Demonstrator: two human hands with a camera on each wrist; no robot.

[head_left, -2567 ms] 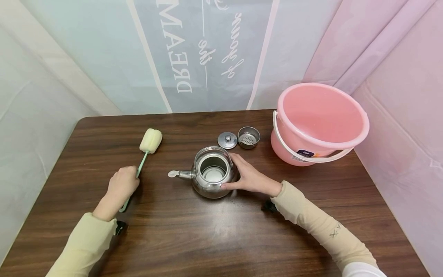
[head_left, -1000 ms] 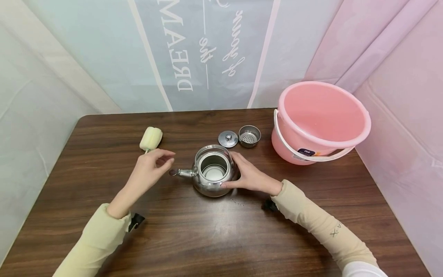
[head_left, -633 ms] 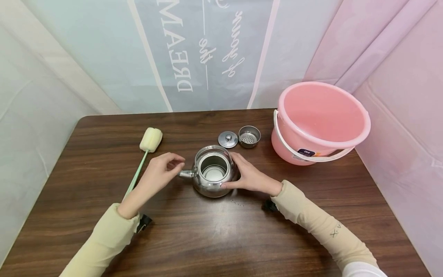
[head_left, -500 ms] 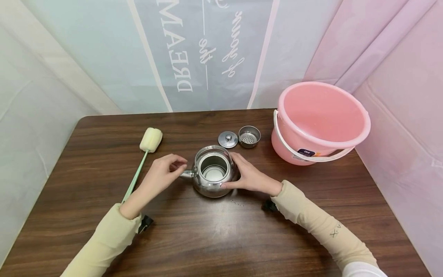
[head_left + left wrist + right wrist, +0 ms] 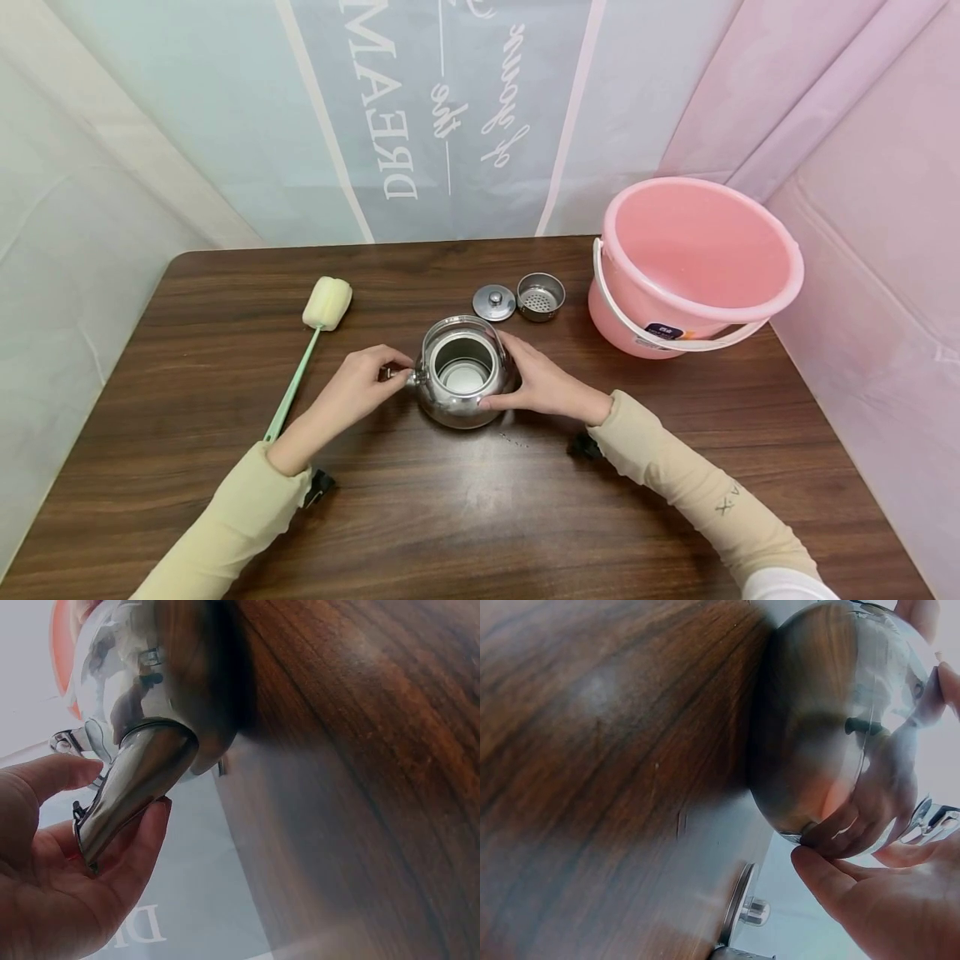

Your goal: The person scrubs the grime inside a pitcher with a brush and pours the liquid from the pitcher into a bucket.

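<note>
A shiny steel teapot (image 5: 457, 412) stands upright and uncovered mid-table, its spout to the left and its looped handle raised above the mouth. My left hand (image 5: 352, 387) holds the spout (image 5: 135, 776) between thumb and fingers; the spout's tip lies inside the hand. From the other side, my right hand (image 5: 547, 382) grips the round body, thumb in front and fingers behind. Behind the pot lie its knobbed lid (image 5: 493, 303) and a perforated strainer cup (image 5: 541, 300), side by side. Left of the left hand, a sponge bottle brush (image 5: 327, 303) with a green stick rests on the wood.
At the back right stands a pink bucket (image 5: 617, 327), its white handle hanging down in front. A few small drops (image 5: 513, 440) mark the brown table (image 5: 480, 533) before the pot. Printed cloth (image 5: 465, 208) hangs behind the table's far edge.
My left hand has let go of the brush, moved right and taken hold of the spout. The spout's flap, tipped up at first, later appears lowered. My right hand stays on the teapot.
</note>
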